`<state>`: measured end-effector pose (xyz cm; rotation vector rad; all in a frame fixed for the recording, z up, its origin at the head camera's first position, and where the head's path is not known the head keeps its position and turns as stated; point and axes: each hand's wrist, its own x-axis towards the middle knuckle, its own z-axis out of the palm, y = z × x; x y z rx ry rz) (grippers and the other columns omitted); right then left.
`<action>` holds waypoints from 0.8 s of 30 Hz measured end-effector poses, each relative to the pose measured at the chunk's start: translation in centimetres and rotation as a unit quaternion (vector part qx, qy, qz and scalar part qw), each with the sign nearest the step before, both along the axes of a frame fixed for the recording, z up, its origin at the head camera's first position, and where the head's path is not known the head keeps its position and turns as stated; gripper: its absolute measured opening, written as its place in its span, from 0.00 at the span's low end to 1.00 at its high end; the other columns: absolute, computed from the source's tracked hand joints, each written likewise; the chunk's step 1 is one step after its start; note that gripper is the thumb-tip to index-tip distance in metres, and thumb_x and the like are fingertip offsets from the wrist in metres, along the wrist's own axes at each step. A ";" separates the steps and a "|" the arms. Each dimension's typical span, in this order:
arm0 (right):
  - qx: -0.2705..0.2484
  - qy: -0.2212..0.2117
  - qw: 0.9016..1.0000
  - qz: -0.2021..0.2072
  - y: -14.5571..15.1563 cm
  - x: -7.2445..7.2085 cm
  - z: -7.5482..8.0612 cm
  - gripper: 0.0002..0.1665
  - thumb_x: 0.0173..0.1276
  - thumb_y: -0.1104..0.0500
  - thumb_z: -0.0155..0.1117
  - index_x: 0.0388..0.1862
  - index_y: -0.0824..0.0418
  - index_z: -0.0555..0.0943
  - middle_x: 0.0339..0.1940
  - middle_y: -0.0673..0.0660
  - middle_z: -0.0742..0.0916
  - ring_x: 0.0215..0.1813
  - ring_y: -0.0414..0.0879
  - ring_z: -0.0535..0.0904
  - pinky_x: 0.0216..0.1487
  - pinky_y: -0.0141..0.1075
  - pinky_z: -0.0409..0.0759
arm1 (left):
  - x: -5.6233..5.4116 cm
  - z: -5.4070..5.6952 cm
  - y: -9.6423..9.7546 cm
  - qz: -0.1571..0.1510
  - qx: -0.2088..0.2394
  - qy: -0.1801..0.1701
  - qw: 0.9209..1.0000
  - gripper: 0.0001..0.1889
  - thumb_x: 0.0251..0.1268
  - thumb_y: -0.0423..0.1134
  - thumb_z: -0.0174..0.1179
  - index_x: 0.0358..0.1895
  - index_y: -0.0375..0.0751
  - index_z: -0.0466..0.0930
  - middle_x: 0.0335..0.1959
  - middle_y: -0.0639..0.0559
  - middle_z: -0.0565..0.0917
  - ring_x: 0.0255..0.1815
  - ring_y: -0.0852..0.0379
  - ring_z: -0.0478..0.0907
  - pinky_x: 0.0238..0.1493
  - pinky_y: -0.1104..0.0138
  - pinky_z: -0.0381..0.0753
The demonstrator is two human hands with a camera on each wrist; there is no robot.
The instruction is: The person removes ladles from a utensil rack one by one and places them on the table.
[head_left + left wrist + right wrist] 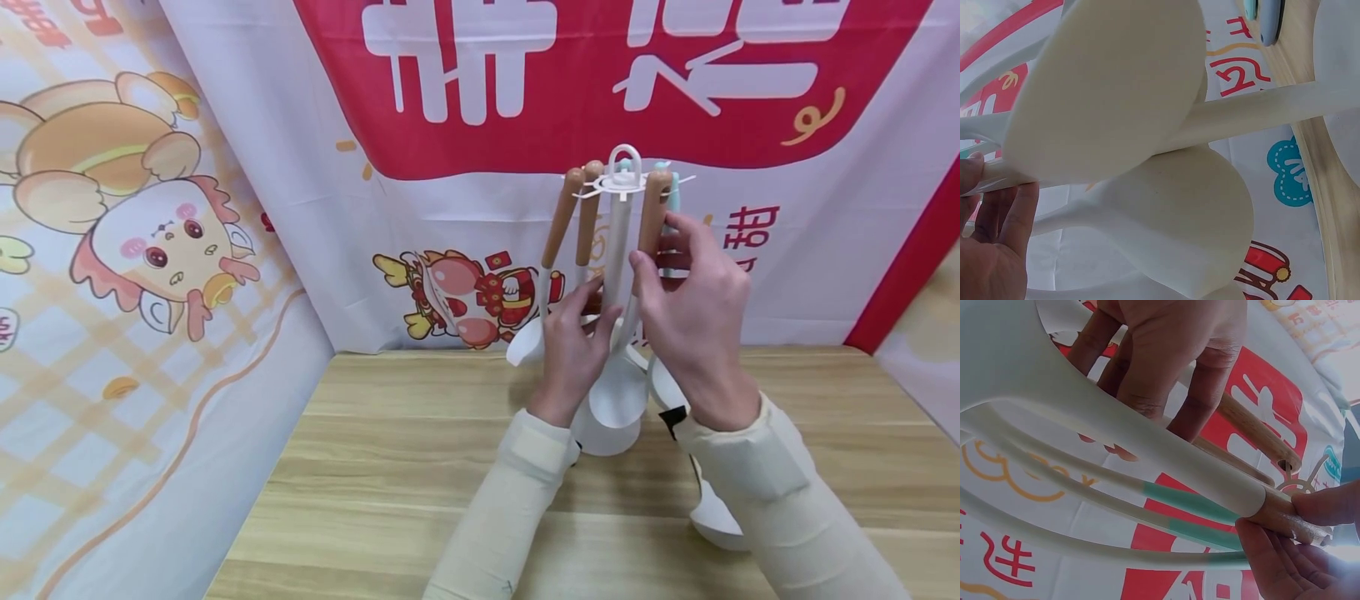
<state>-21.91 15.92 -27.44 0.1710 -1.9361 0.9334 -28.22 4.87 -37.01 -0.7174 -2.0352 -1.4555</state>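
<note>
Cream sleeves (795,508) lead to a white rack (621,183) on a table (390,467), where the left hand (573,343) grips its pole (618,242) and the right hand (701,296) pinches, thumb against fingers, a utensil's (618,398) wooden handle (652,218) beside the rack's top.

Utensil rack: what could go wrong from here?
The wooden handle in the right hand could drop if released unhooked; I can't tell whether it is seated on its hook.

A knock to the hook ring might shake loose the two other wooden handles hanging there.

The rack may tip if the left hand, which holds it, lets go while the right hand pushes.
</note>
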 end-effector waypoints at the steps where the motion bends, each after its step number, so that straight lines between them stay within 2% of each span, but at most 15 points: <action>1: 0.002 -0.001 1.000 -0.002 0.0 0.0 0.1 0.27 0.73 0.59 0.70 0.67 0.67 0.79 0.55 0.66 0.91 0.46 0.61 0.91 0.44 0.08 0.73 | 0.0 0.0 0.0 -0.001 0.001 -0.002 1.000 0.23 0.75 0.39 0.66 0.68 0.37 0.78 0.53 0.40 0.88 0.52 0.49 0.91 0.48 0.79 0.86; 3: 0.005 -0.005 1.000 -0.006 0.0 0.1 0.2 0.27 0.73 0.59 0.70 0.68 0.66 0.79 0.56 0.66 0.90 0.47 0.61 0.91 0.46 0.16 0.82 | 0.0 0.0 0.0 -0.003 0.002 -0.003 1.000 0.23 0.74 0.39 0.67 0.68 0.37 0.78 0.54 0.39 0.88 0.52 0.49 0.90 0.48 0.80 0.85; 6: 0.008 -0.009 1.000 -0.011 0.0 0.2 0.4 0.27 0.73 0.58 0.70 0.68 0.66 0.79 0.57 0.65 0.90 0.47 0.60 0.91 0.48 0.37 0.91 | 0.1 0.1 0.0 -0.003 0.002 -0.007 1.000 0.24 0.74 0.39 0.67 0.69 0.37 0.78 0.55 0.40 0.88 0.53 0.49 0.90 0.49 0.80 0.84; 8: 0.009 -0.013 1.000 -0.013 0.0 0.3 0.5 0.28 0.73 0.58 0.70 0.69 0.65 0.78 0.58 0.65 0.90 0.48 0.60 0.91 0.48 0.52 0.91 | 0.1 0.1 0.0 -0.004 0.002 -0.010 1.000 0.24 0.74 0.39 0.67 0.69 0.37 0.77 0.55 0.40 0.88 0.54 0.48 0.90 0.49 0.80 0.84; 10: 0.008 -0.016 1.000 -0.011 -0.1 0.4 0.5 0.28 0.73 0.59 0.70 0.69 0.65 0.78 0.58 0.65 0.90 0.48 0.60 0.91 0.48 0.57 0.90 | 0.2 0.1 0.0 -0.003 0.001 -0.013 1.000 0.24 0.74 0.39 0.67 0.69 0.38 0.77 0.55 0.40 0.88 0.54 0.48 0.90 0.50 0.81 0.84; 11: 0.007 -0.017 1.000 -0.011 -0.1 0.5 0.5 0.28 0.73 0.59 0.70 0.70 0.64 0.78 0.59 0.65 0.90 0.49 0.60 0.91 0.48 0.56 0.90 | 0.2 0.0 0.1 -0.002 0.001 -0.014 1.000 0.24 0.74 0.39 0.67 0.69 0.38 0.77 0.55 0.40 0.88 0.54 0.48 0.90 0.50 0.81 0.84; 14: 0.005 -0.020 1.000 -0.010 -0.1 0.6 0.6 0.28 0.73 0.58 0.71 0.70 0.64 0.78 0.59 0.64 0.90 0.50 0.60 0.91 0.50 0.35 0.90 | 0.2 0.0 0.1 -0.002 0.002 -0.014 1.000 0.24 0.74 0.39 0.67 0.69 0.38 0.77 0.55 0.40 0.88 0.54 0.48 0.90 0.50 0.81 0.84; 16: 0.004 -0.023 1.000 -0.011 0.0 0.8 0.6 0.29 0.73 0.57 0.71 0.70 0.63 0.78 0.59 0.64 0.90 0.50 0.60 0.91 0.51 0.28 0.88 | 0.2 0.0 0.1 -0.003 0.002 -0.012 1.000 0.24 0.74 0.39 0.67 0.69 0.37 0.77 0.55 0.40 0.88 0.54 0.48 0.90 0.50 0.81 0.84; 18: 0.004 -0.025 1.000 -0.012 0.0 0.9 0.6 0.29 0.73 0.57 0.71 0.71 0.62 0.78 0.60 0.64 0.90 0.51 0.60 0.91 0.52 0.30 0.88 | 0.2 0.0 0.1 -0.003 0.003 -0.010 1.000 0.24 0.74 0.39 0.67 0.69 0.37 0.77 0.55 0.39 0.88 0.54 0.48 0.90 0.49 0.80 0.85; 21: 0.004 -0.030 0.999 -0.013 0.0 1.2 0.7 0.30 0.73 0.58 0.72 0.71 0.62 0.78 0.59 0.64 0.90 0.52 0.60 0.91 0.53 0.46 0.90 | 0.1 0.0 0.1 -0.002 0.003 -0.005 1.000 0.24 0.74 0.39 0.66 0.69 0.36 0.77 0.55 0.39 0.88 0.53 0.48 0.90 0.49 0.77 0.87; 22: 0.003 -0.031 0.999 -0.013 0.0 1.3 0.8 0.30 0.73 0.58 0.72 0.71 0.62 0.78 0.59 0.64 0.90 0.52 0.60 0.91 0.53 0.46 0.90 | 0.1 0.0 0.1 -0.002 0.004 -0.004 1.000 0.24 0.74 0.39 0.66 0.69 0.36 0.77 0.54 0.39 0.88 0.53 0.48 0.90 0.49 0.76 0.87; 24: 0.004 -0.031 0.999 -0.014 0.0 1.3 0.9 0.30 0.72 0.59 0.72 0.71 0.62 0.78 0.59 0.64 0.90 0.51 0.60 0.91 0.52 0.37 0.90 | 0.1 0.0 0.1 -0.003 0.004 -0.003 1.000 0.24 0.74 0.38 0.67 0.69 0.36 0.77 0.54 0.39 0.88 0.52 0.47 0.90 0.49 0.74 0.88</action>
